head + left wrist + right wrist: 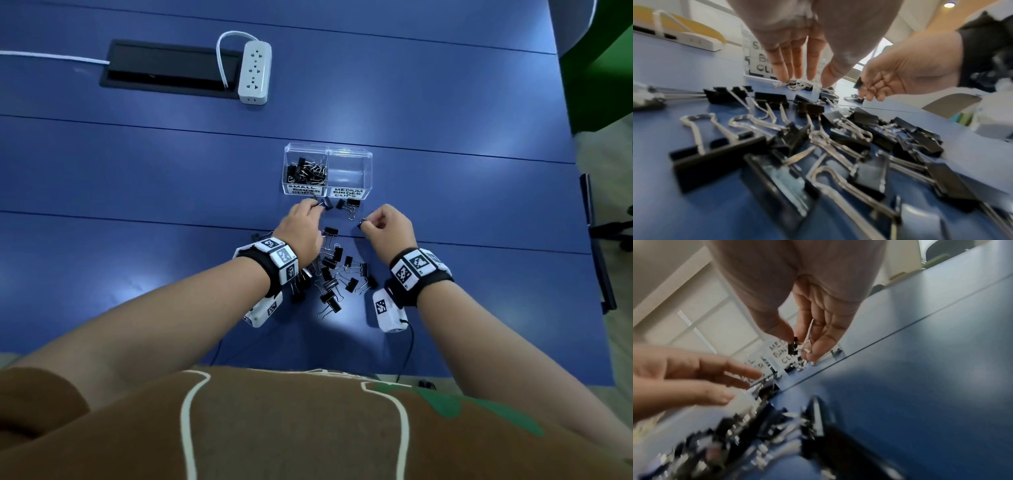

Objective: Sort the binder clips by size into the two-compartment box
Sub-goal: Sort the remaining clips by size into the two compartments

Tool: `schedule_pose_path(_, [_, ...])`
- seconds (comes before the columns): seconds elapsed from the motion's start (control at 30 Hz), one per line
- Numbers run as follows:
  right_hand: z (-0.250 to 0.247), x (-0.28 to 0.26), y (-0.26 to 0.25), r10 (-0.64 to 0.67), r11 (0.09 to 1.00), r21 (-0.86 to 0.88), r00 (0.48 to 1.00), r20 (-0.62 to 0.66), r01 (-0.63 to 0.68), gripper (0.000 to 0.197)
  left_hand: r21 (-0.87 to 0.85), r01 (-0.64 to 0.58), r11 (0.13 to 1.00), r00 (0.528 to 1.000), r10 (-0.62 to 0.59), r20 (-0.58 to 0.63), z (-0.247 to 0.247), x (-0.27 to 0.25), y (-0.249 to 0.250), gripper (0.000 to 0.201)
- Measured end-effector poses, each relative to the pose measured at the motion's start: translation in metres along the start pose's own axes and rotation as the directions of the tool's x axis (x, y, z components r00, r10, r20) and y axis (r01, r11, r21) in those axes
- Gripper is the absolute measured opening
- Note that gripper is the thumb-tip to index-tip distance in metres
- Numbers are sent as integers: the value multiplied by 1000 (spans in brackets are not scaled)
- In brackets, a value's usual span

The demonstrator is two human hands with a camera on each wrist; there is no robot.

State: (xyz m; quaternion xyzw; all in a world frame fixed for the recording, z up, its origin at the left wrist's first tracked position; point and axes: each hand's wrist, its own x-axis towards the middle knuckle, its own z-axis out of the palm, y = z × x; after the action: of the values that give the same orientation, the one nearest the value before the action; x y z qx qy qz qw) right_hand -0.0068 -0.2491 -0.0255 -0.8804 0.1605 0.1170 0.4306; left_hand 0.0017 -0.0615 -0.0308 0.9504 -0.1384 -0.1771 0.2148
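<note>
A clear two-compartment box (349,154) stands on the blue table. Its left half, labelled for small binder clips, holds several black clips (306,169); the right half, labelled medium, looks empty. My left hand (317,204) reaches just in front of the box with straight fingers (812,65), their tips at a black clip (327,204) lying there. My right hand (364,224) hovers to the right and pinches a small black clip (793,345) between thumb and forefinger. A loose pile of black clips (335,274) lies between my wrists.
A few more clips (351,204) lie against the box front. A white power strip (255,72) and a black cable recess (164,68) sit at the far left. The table's right edge (579,205) borders a green chair. Thin cables hang over the near edge.
</note>
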Motion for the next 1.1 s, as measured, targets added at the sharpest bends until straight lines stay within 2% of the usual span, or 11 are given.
schedule_pose_path(0.1, [1,4,-5,-3,997,82,1000,29,0,18,15,75,997,996,-76,53,-1,2,-6,57])
schedule_pose_path(0.2, [5,8,-16,-81,988,-120,987,138,97,39,38,58,998,997,-60,53,0,-1,-9,50])
schedule_pose_path(0.27, [9,11,-20,-96,956,-250,971,220,151,43,66,46,997,998,-49,45,1,-3,-12,45])
schedule_pose_path(0.37, [12,12,-19,-86,912,-367,962,258,180,33,116,49,992,998,-54,36,-1,-3,-13,34])
schedule_pose_path(0.47, [11,11,-17,-103,903,-382,963,247,195,26,59,92,994,996,-91,-18,-6,0,-14,27])
schedule_pose_path(0.6, [8,16,-17,-29,991,-128,991,131,46,30,24,88,996,996,-87,-15,-9,9,-12,38])
schedule_pose_path(0.7, [10,20,-19,58,998,32,992,109,-62,23,76,86,993,995,-89,36,-4,16,-10,41])
schedule_pose_path(0.8, [12,22,-22,-30,992,-112,983,182,51,10,143,72,987,997,-74,8,2,19,-10,25])
schedule_pose_path(0.9, [17,25,-19,-104,907,-359,943,317,221,28,151,60,987,998,-61,1,4,18,-10,22])
schedule_pose_path(0.97, [19,23,-14,-125,878,-398,930,345,266,28,108,70,992,998,-71,1,2,18,-10,20])
schedule_pose_path(1.1, [22,16,-11,-163,891,-366,943,292,267,20,-55,40,998,999,-41,-8,-15,16,-4,10])
